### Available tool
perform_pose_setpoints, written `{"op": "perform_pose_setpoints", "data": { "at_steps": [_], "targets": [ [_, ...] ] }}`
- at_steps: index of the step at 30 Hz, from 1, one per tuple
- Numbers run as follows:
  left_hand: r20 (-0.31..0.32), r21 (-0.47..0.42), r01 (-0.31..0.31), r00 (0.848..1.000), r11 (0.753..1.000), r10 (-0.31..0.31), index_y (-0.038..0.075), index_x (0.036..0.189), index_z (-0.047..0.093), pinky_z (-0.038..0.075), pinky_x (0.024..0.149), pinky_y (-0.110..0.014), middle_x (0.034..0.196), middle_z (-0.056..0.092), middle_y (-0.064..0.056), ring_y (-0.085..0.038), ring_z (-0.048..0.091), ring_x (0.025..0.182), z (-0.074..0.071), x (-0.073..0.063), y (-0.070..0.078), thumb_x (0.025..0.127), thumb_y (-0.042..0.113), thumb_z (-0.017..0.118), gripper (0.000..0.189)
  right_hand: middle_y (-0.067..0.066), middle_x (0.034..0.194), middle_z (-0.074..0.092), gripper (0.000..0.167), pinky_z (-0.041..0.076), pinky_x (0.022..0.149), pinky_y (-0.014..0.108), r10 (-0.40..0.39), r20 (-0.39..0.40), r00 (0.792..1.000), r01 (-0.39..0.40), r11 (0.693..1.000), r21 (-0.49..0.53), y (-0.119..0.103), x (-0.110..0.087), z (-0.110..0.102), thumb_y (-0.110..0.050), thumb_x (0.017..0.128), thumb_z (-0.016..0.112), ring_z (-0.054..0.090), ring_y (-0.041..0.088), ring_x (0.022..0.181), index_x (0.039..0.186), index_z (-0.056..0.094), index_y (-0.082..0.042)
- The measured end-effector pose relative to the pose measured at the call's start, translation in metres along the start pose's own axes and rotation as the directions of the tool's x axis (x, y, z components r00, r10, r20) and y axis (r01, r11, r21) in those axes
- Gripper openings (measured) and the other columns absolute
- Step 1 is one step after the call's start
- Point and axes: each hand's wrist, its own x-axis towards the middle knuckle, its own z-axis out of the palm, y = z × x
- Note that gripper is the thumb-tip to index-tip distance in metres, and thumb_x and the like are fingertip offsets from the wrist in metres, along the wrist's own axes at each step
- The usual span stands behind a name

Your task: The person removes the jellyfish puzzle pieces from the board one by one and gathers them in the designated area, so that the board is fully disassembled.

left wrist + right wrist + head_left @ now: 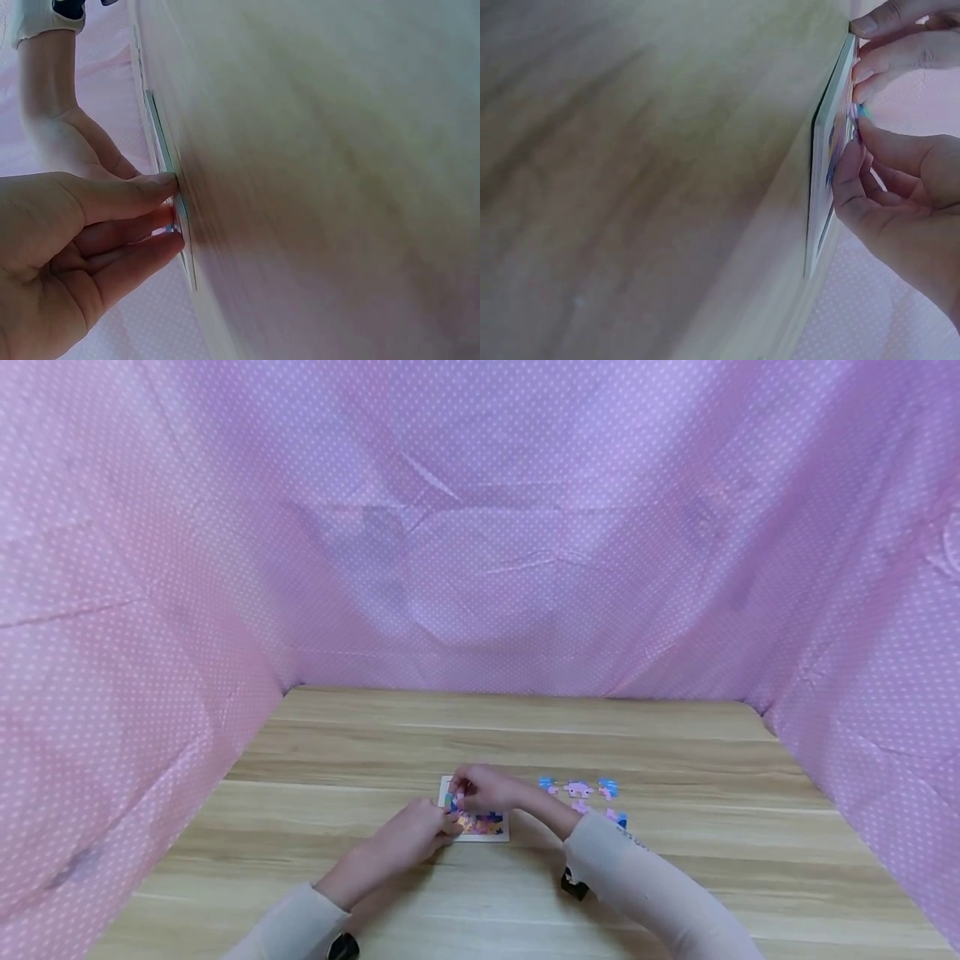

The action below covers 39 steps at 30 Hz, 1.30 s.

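A small jigsaw puzzle tray (487, 838) with a white border lies on the table, partly filled with colourful pieces. My left hand (411, 837) rests at its near left corner. In the left wrist view that hand's thumb (142, 196) and fingers touch the tray's edge and face. Over the tray's upper left part, my right hand (491, 789) pinches a small puzzle piece (853, 112) between thumb and fingers, close against the puzzle. Its fingers hide most of that piece and some of the picture. Right of the tray lie several loose puzzle pieces (579, 789), pink and blue.
The wooden table (360, 727) stretches around the tray. Pink dotted cloth (495, 602) hangs behind it and on both sides. The right forearm (645, 877) reaches across in front of the loose pieces and hides part of that area.
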Motion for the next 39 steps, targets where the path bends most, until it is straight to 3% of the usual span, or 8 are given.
{"op": "perform_pose_setpoints", "data": {
  "at_steps": [6, 13, 20, 29, 34, 39],
  "targets": [
    [0.007, -0.039, 0.045, 0.999, 0.998, -0.044, 0.007, 0.082, 0.076, 0.039, 0.053, -0.014, 0.071, 0.063, 0.003, 0.0, 0.044, 0.061, -0.0012, -0.0017, 0.0024, 0.086, -0.003, 0.076, 0.01, 0.003, 0.087, 0.058, 0.012, 0.044, 0.069, 0.02, 0.016, 0.026, 1.0, -0.017, 0.999, 0.034, 0.0045, 0.001, -0.0007, 0.005, 0.095, 0.059, 0.051, 0.009, 0.077, 0.107, 0.061, 0.005],
    [-0.01, 0.012, 0.028, 1.0, 1.0, -0.028, 0.011, 0.076, 0.073, 0.038, 0.052, -0.015, 0.068, 0.059, 0.006, -0.001, 0.043, 0.06, -0.0005, -0.0011, 0.0023, 0.086, -0.002, 0.076, 0.016, 0.003, 0.088, 0.059, 0.019, 0.044, 0.071, 0.021, -0.022, 0.058, 0.998, 0.024, 0.999, -0.027, 0.002, 0.0016, -0.0043, 0.003, 0.097, 0.058, 0.05, 0.008, 0.077, 0.114, 0.064, 0.008],
    [-0.017, -0.006, 0.069, 0.997, 0.998, -0.069, 0.008, 0.084, 0.08, 0.038, 0.05, -0.014, 0.069, 0.067, 0.005, 0.0, 0.044, 0.058, -0.0024, -0.0008, 0.0031, 0.085, -0.003, 0.076, 0.012, 0.003, 0.087, 0.059, 0.017, 0.044, 0.071, 0.021, -0.023, 0.073, 0.997, 0.026, 0.999, -0.032, -0.0008, 0.004, -0.0072, 0.002, 0.097, 0.058, 0.05, 0.007, 0.077, 0.112, 0.065, 0.008],
    [-0.026, -0.006, 0.026, 0.999, 1.0, -0.026, 0.011, 0.072, 0.073, 0.033, 0.048, -0.014, 0.06, 0.054, 0.009, 0.001, 0.038, 0.055, -0.0005, -0.0011, 0.003, 0.085, -0.003, 0.076, 0.019, 0.001, 0.087, 0.06, 0.015, 0.044, 0.072, 0.02, 0.005, 0.067, 0.998, -0.002, 0.999, -0.039, -0.0037, 0.0045, -0.0044, 0.005, 0.095, 0.059, 0.05, 0.006, 0.078, 0.109, 0.066, 0.007],
    [-0.015, -0.011, 0.044, 0.999, 0.999, -0.045, 0.011, 0.072, 0.072, 0.032, 0.047, -0.014, 0.061, 0.05, 0.011, 0.001, 0.037, 0.055, 0.002, -0.0022, 0.0029, 0.085, -0.004, 0.075, 0.02, 0.003, 0.09, 0.062, 0.011, 0.046, 0.075, 0.022, 0.027, 0.064, 0.998, -0.024, 0.999, -0.043, -0.0052, 0.0034, -0.0029, 0.004, 0.096, 0.06, 0.053, 0.009, 0.082, 0.106, 0.065, 0.004],
    [0.003, -0.012, 0.036, 0.999, 0.999, -0.036, 0.013, 0.065, 0.067, 0.03, 0.047, -0.015, 0.059, 0.047, 0.011, 0.0, 0.035, 0.054, 0.0025, -0.0005, 0.0035, 0.086, -0.003, 0.074, 0.028, 0.012, 0.096, 0.066, 0.013, 0.05, 0.076, 0.025, 0.072, -0.005, 0.997, -0.072, 0.997, 0.033, -0.0021, 0.0002, -0.0041, 0.004, 0.097, 0.057, 0.06, 0.016, 0.087, 0.109, 0.062, 0.005]
  ]
}}
